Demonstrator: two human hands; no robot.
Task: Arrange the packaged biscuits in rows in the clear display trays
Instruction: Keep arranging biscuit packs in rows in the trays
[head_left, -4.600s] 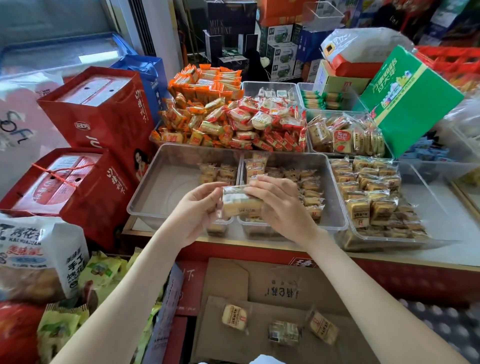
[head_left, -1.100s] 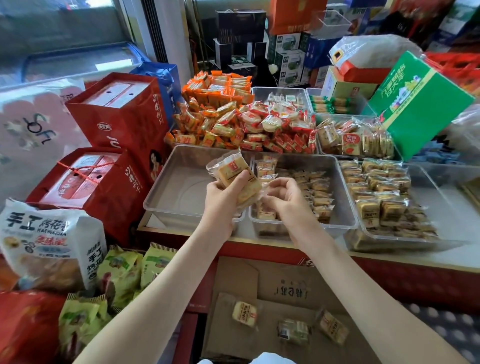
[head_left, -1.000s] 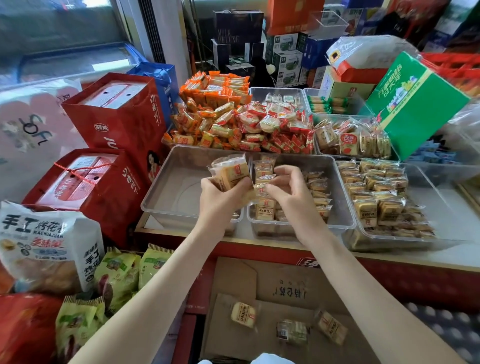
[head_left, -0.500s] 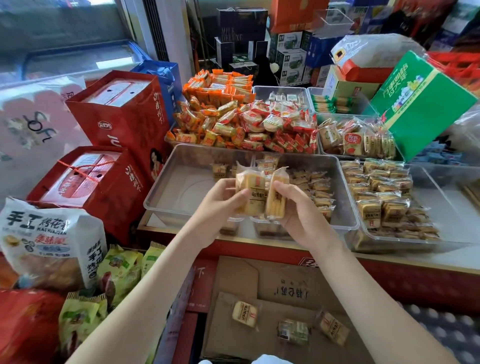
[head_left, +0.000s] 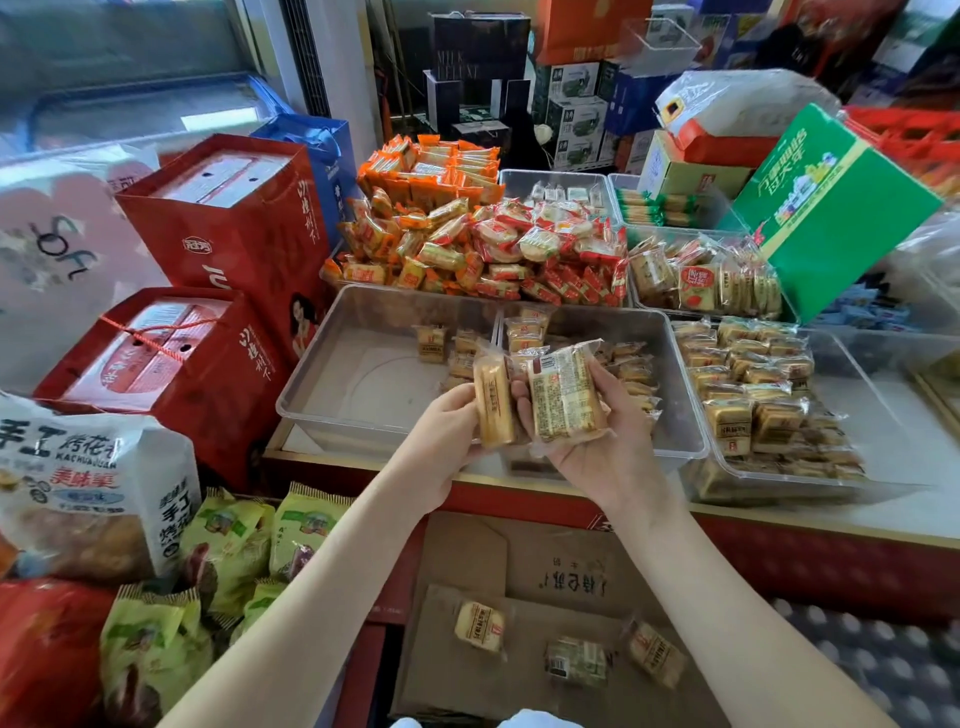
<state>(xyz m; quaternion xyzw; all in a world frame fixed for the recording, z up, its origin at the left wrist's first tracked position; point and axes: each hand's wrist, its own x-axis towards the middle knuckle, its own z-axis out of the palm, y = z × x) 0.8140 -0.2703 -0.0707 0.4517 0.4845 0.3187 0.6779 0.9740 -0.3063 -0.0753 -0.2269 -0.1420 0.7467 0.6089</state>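
Head view: we are gripping one biscuit packet (head_left: 492, 400) edge-on in our left hand (head_left: 441, 439) and clasping a second packet (head_left: 563, 397) in our right hand (head_left: 602, 457), both above the trays' near edge. We are judging work early: left tray (head_left: 363, 384) holding few packets, middle tray (head_left: 680, 410) part-filled, three loose packets (head_left: 479, 626) waiting on cardboard (head_left: 519, 561).

Thin clear plastic film, glossy and crinkled, wraps both the left packet (head_left: 492, 402) gripped by the left hand (head_left: 441, 447) and the right packet (head_left: 566, 397) held in the right hand (head_left: 597, 452). The tray (head_left: 332, 364) at the tabletop's front left corner is hard clear plastic, smooth and slightly cloudy, and the tabletop (head_left: 914, 512) itself looks pale and smooth. Below its front edge the cardboard flaps (head_left: 519, 561) are brown, matt and creased, while the red gift boxes (head_left: 223, 234) off its left edge are glossy printed card.
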